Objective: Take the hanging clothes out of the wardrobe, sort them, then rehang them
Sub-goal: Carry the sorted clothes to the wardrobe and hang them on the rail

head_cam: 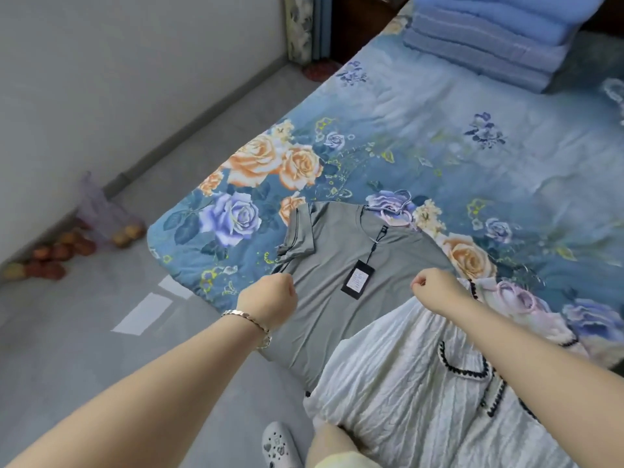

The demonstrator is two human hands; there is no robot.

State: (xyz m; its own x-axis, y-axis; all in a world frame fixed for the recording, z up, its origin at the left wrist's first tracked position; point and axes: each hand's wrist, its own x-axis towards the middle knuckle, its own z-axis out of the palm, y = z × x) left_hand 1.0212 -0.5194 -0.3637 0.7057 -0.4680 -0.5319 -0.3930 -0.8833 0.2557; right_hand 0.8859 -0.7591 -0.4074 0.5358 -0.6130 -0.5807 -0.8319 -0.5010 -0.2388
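Note:
A grey T-shirt [337, 292] lies flat on the floral bedspread [439, 146], front up, with a black price tag [358, 279] on its chest. A pale hanger [393, 211] sticks out of its neck. My left hand [270, 298] is curled into a fist at the shirt's left edge, just below the folded sleeve, gripping the fabric. My right hand [435, 288] is curled at the shirt's right edge and pinches the cloth there. A white crinkled garment [405, 383] with black trim overlaps the shirt's lower right, and a second pale hanger [520, 298] sits at its top.
Folded blue blankets [489, 38] are stacked at the bed's far end. Grey floor [101, 332] runs along the left of the bed. A mesh bag and loose fruit [67, 248] lie by the wall. My foot in a grey clog [280, 444] stands beside the bed.

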